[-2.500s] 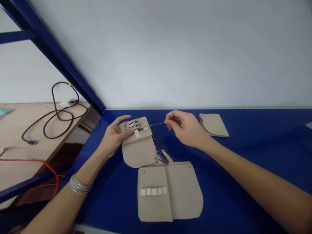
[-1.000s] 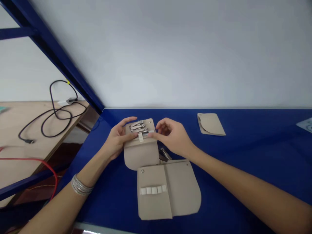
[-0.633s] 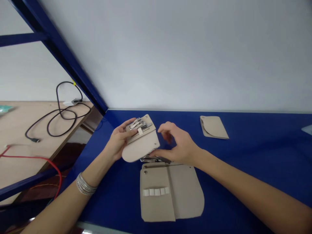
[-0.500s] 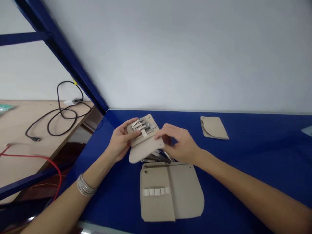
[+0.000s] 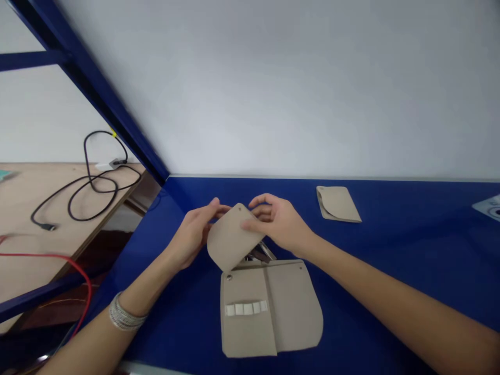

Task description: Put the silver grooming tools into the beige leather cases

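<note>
A small beige manicure case (image 5: 230, 237) is held between my hands, its rounded flap folded over so that the nail clippers inside are hidden. My left hand (image 5: 195, 229) supports it from the left, thumb raised and the other fingers partly behind the case. On the flap's right edge lies the thumb of my right hand (image 5: 275, 224), with its fingers curled behind. Just beneath, loose metal tools (image 5: 261, 252) show in part. Closest to me, a larger beige case (image 5: 250, 333) lies open, with a row of white elastic loops (image 5: 245, 308) on its left panel.
Another beige case (image 5: 341, 204) lies folded at the back right of the blue table (image 5: 390, 250). A pale object (image 5: 488, 208) reaches in at the right edge. To the left are a wooden table (image 5: 47, 192) with a black cable (image 5: 94, 179), a red cable (image 5: 74, 260) and a blue frame post (image 5: 101, 99).
The flap has swung over the clippers and covers them. My left thumb has lifted off the tools, and my right hand has shifted onto the flap.
</note>
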The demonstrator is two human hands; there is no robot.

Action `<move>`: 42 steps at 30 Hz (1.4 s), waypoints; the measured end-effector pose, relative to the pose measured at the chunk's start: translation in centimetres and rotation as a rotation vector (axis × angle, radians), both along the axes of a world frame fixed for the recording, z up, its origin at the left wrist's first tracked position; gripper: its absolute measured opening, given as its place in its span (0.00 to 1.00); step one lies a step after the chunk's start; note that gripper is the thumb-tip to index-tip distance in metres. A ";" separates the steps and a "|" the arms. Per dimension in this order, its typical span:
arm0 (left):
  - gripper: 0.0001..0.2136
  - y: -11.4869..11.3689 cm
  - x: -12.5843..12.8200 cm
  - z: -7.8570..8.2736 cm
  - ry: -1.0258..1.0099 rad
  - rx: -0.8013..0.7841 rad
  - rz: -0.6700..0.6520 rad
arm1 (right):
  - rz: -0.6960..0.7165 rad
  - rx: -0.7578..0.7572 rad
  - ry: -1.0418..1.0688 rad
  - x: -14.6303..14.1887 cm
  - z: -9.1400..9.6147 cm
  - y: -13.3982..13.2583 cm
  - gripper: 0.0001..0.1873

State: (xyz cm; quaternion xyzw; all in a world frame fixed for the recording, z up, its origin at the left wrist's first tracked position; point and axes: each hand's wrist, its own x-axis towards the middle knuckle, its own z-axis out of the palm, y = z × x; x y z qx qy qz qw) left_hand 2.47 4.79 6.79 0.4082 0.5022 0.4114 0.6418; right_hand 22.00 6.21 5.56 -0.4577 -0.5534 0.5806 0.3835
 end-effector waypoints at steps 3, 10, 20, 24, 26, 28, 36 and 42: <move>0.19 -0.4 -0.1 0.2 0.294 0.080 -0.041 | 0.066 -0.009 -0.008 -0.7 0.5 -0.5 0.23; 0.17 -1.1 0.4 0.4 0.410 0.209 -0.046 | 0.032 0.178 -0.146 -1.3 0.3 -0.8 0.12; 0.13 -1.2 0.8 0.4 0.338 0.260 -0.045 | 0.068 0.298 -0.241 -1.3 0.9 -1.2 0.09; 0.13 -1.2 0.9 0.6 0.341 0.249 -0.108 | 0.112 0.258 -0.220 -1.3 0.8 -1.3 0.09; 0.13 -1.2 0.9 0.6 0.331 0.265 -0.128 | 0.145 0.235 -0.183 -1.3 0.7 -1.3 0.08; 0.13 -1.2 0.8 0.7 0.311 0.279 -0.133 | 0.159 0.227 -0.148 -1.3 0.7 -1.4 0.08; 0.14 1.2 -2.5 1.4 0.330 0.090 0.021 | 0.077 0.295 -0.299 0.2 1.8 -0.2 0.11; 0.15 3.3 -6.3 0.8 0.767 0.169 0.210 | 0.370 0.344 -0.732 3.0 1.4 -0.1 0.05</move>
